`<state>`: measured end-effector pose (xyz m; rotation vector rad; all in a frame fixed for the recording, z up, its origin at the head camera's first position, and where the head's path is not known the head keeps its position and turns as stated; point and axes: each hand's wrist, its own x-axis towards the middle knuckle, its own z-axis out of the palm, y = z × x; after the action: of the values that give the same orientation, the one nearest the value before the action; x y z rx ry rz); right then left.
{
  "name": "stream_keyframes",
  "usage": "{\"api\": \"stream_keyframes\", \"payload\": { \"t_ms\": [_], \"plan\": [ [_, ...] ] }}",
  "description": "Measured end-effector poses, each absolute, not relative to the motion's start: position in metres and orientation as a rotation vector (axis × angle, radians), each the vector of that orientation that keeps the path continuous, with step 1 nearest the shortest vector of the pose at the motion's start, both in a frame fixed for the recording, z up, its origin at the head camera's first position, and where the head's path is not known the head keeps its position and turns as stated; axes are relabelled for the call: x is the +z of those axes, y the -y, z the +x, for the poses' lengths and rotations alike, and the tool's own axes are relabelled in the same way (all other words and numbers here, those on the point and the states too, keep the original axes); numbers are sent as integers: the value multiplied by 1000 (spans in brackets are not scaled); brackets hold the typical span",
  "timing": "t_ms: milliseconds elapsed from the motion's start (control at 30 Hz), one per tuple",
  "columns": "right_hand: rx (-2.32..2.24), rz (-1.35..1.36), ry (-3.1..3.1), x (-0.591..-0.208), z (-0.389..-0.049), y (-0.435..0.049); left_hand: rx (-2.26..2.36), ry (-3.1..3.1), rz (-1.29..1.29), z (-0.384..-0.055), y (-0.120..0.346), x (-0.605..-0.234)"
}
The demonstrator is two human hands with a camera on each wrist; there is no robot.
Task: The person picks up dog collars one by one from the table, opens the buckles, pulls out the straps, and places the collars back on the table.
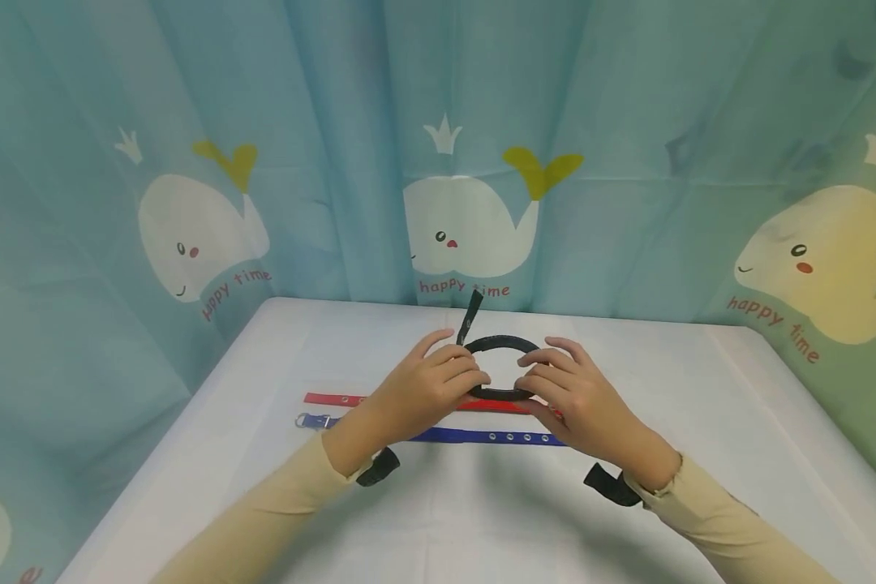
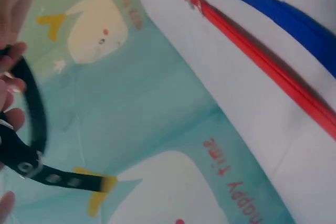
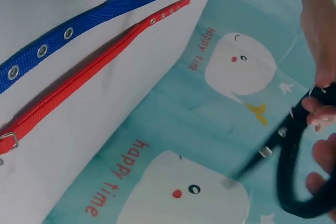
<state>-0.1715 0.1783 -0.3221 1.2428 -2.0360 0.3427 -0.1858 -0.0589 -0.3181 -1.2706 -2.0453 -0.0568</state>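
Observation:
A black collar (image 1: 507, 341) with metal eyelets is closed into a loop and held up above the table. My left hand (image 1: 438, 380) pinches its left side, where the free strap end (image 1: 471, 312) sticks upward. On the opposite side, my right hand (image 1: 575, 397) grips the loop between thumb and fingers. Eyelets on the loose end show in the left wrist view, beside the black loop (image 2: 35, 103). Below the hands lie a red collar (image 1: 324, 399) and a blue collar (image 1: 445, 435), both laid out straight and partly hidden by my arms and hands.
The white table (image 1: 438, 519) reaches back to a blue-green curtain (image 1: 350, 203) printed with whales. Black straps hang under both wrists, the left strap (image 1: 380, 468) and the right strap (image 1: 611, 486). The red collar's buckle (image 3: 10, 141) lies at one end.

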Motion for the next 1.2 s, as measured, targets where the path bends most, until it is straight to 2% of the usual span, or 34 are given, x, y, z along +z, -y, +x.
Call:
{"api": "stream_keyframes", "payload": {
  "t_ms": [467, 1200],
  "plan": [
    [421, 1124, 2059, -318, -161, -169, -238, 2200, -1181, -167, 60, -306],
    [522, 1240, 1943, -313, -154, -164, -360, 2118, -1148, -152, 55, -307]
  ]
}}
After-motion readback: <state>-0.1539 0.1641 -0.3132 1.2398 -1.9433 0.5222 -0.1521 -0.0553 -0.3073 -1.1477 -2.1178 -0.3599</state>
